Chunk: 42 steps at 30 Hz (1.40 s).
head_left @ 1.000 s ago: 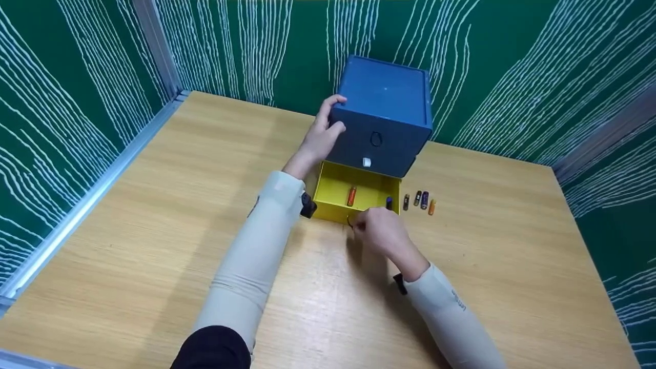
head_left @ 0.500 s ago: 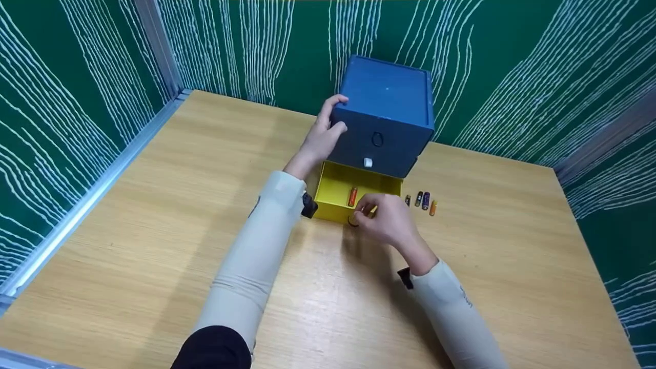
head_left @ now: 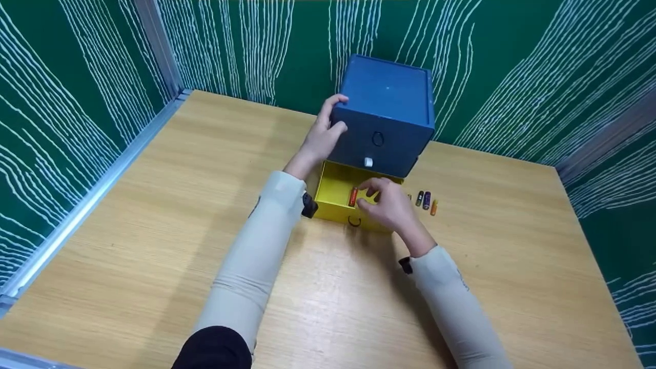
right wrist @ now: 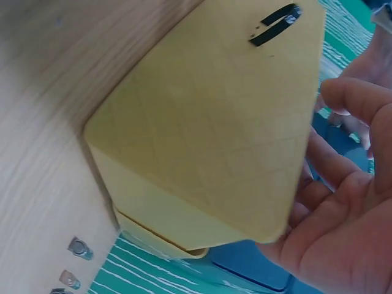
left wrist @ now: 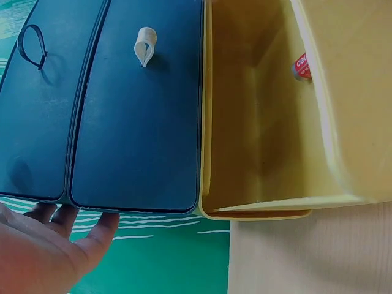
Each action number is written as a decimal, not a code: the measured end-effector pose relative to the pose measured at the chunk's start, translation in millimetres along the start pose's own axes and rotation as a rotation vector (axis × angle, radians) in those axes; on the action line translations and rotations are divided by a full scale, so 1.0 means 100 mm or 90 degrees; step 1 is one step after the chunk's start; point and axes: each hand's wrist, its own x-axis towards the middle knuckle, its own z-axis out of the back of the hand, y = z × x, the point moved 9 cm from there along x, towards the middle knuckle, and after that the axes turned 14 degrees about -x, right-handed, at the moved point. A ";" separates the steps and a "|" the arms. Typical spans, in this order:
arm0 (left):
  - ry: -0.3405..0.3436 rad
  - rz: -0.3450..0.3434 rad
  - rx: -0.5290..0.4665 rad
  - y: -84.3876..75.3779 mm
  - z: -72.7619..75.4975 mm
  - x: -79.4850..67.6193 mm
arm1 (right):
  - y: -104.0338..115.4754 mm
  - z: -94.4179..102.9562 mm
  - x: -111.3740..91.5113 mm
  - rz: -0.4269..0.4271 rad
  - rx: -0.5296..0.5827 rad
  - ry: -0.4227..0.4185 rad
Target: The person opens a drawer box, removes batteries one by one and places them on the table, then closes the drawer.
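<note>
A blue drawer unit [head_left: 387, 95] stands at the back of the table, its yellow bottom drawer [head_left: 328, 209] pulled out. My left hand [head_left: 321, 136] rests against the unit's left side near the top front corner; its fingers [left wrist: 98, 236] touch that side. A red battery [head_left: 353, 197] lies in the drawer, and only its end shows in the left wrist view. Over the drawer's right part is my right hand [head_left: 390, 205], thumb and index finger apart, just right of the red battery. Nothing shows between them. The drawer front [right wrist: 208, 128] partly hides this hand's fingers in the right wrist view.
Right of the drawer, several small batteries lie on the wooden table [head_left: 512, 246], among them a purple one [head_left: 427, 200] and an orange one [head_left: 434, 207]. A green wall [head_left: 302, 51] with white lines stands close behind the unit. The yellow drawer has a black loop handle [head_left: 354, 221].
My right hand has risen from the drawer's front handle to over the drawer, its thumb and index finger spreading apart. It now covers the drawer's right part. My left hand stays in place.
</note>
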 end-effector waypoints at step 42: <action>0.003 -0.016 0.005 -0.03 0.00 -0.02 | -0.12 -0.35 0.46 0.035 -0.131 0.055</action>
